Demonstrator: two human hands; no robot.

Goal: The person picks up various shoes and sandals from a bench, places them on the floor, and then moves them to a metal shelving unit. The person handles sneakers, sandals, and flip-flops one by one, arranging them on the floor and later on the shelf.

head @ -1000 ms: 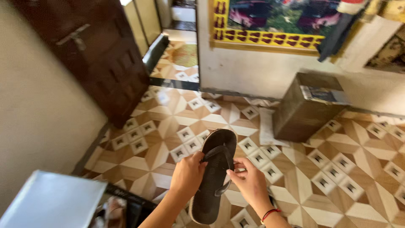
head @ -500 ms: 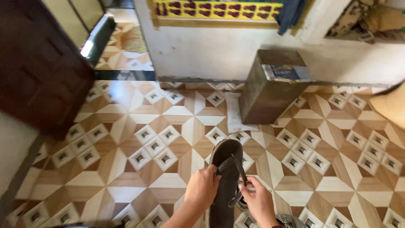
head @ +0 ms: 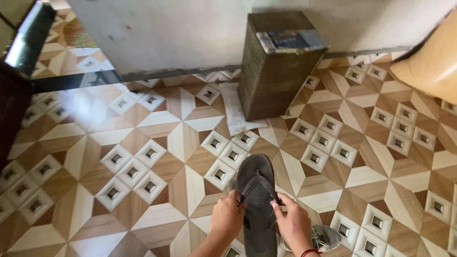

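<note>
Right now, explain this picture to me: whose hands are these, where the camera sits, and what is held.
The view comes from a camera worn on a person's head, looking down, so both bare hands belong to that person. The left hand and the right hand together hold a dark flip-flop sandal by its straps, above a patterned tile floor. A red band circles the right wrist. By the wall stands a brown rectangular box with a pale sheet on the floor beside it. Something grey, possibly a shoe, lies under the right hand.
</note>
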